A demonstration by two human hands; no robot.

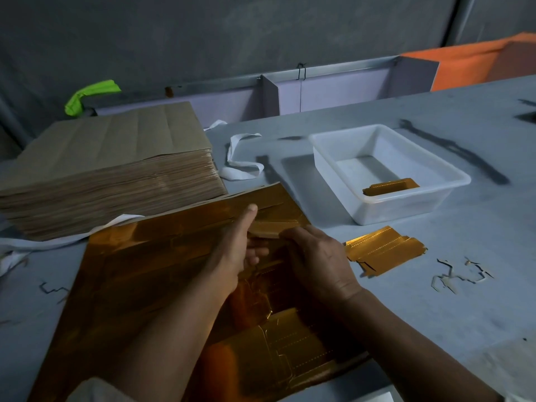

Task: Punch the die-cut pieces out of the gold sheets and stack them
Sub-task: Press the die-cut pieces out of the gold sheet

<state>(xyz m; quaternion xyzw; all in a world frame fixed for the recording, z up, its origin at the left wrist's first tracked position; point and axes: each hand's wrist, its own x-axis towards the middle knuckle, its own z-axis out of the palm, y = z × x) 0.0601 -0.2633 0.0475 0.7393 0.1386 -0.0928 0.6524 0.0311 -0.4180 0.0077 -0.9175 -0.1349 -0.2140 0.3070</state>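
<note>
The left hand (232, 250) is gripping the gold sheet (139, 271), thumb lying on top, fingers curled under. Close beside it, the right hand (319, 262) is pinching a gold piece (269, 227) just beyond its fingertips. Punched pieces (383, 253) are lying just right of that hand.

The scene was dim and cool-toned, and the dark grey wall (203, 30) was nearly black. Soft light caught the glossy gold foil sheet (145, 271) in orange glare patches. The translucent white plastic tub (435, 198) cast a faint shadow to its left. Wide-angle distortion bent the pale grey tabletop (435, 300), and the bottom edge looked smeared.
</note>
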